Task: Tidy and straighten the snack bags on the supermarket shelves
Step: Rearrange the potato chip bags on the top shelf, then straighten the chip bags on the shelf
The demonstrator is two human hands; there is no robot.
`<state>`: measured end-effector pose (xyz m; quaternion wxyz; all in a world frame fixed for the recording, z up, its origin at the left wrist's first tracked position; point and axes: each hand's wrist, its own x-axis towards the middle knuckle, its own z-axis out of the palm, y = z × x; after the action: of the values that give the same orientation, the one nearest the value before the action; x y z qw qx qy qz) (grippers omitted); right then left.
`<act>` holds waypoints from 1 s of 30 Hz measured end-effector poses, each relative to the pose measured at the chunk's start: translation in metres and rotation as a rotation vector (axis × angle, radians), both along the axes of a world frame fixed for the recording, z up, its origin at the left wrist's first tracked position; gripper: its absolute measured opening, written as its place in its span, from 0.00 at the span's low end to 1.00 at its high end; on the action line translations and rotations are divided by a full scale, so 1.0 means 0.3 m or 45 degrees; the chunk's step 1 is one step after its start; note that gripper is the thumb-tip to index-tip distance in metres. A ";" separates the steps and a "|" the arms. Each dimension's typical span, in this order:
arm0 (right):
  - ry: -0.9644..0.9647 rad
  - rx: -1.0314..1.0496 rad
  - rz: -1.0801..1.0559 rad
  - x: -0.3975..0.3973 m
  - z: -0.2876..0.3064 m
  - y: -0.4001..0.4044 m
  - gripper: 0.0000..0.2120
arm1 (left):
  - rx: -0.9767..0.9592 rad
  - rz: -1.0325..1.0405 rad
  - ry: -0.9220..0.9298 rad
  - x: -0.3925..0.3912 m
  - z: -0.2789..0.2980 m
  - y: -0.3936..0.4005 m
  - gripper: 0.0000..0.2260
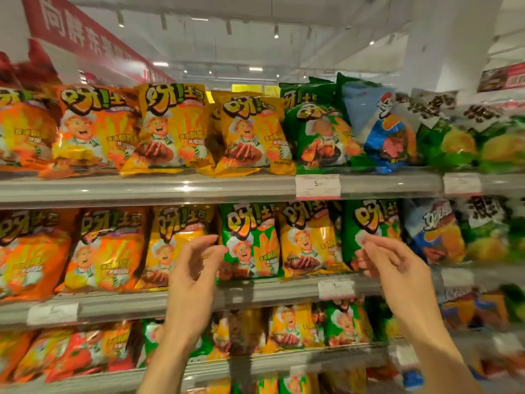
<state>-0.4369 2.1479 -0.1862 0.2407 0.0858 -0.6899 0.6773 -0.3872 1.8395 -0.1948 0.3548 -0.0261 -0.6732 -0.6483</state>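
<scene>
Three shelves (147, 191) of snack bags fill the view. On the middle shelf, a green bag (250, 243) and a yellow bag (309, 240) stand upright between the two raised hands. The left hand (196, 265) is spread open just left of the green bag. The right hand (395, 263), fingers loosely curled and empty, hovers before another green bag (369, 226).

Both bare hands are raised before the middle shelf (284, 292), the left hand (196, 263) with loosely curled fingers just beside a green snack bag (250, 240), the right hand (395, 260) pinched in front of another green bag (369, 223), neither clearly gripping, a yellow bag (306, 237) standing between.
</scene>
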 end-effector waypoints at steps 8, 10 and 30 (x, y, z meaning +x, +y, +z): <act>-0.017 0.052 0.061 -0.137 0.021 0.379 0.07 | 0.036 0.057 0.036 -0.069 0.046 0.418 0.08; -0.026 0.070 0.075 -0.172 0.036 0.459 0.05 | 0.013 0.081 0.042 -0.089 0.079 0.498 0.08; 0.379 0.609 -0.106 -0.437 0.555 0.458 0.17 | -1.103 0.590 0.186 -0.419 0.584 0.608 0.16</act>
<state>-0.5681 2.2854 -0.0198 0.3398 0.2104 -0.7901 0.4647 -0.5130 2.0220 -0.0196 0.4922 -0.0661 -0.8423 -0.2095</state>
